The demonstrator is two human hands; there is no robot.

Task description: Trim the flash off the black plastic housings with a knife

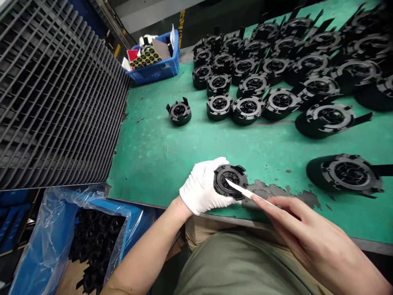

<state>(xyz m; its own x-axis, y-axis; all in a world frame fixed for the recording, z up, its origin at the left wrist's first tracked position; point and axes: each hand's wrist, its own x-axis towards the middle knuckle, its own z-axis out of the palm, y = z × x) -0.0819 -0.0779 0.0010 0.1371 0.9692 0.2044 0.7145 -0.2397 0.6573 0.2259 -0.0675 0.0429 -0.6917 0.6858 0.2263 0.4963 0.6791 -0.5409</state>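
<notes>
My left hand (204, 190) wears a white glove, holding a black round part (230, 180); white blade (242, 190) in my bare right hand (310, 233). Green worktop (184, 147), paint chipped grey. Blue bin (156, 69). Grey slatted grille (55, 94). Blue bag (49, 241).

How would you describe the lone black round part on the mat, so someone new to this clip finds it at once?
Start at the green mat and the blue bin at its far left corner. Just in front of that bin sits one black round part. Unlike the packed rows of parts to its right, it stands alone with bare mat around it.
</notes>
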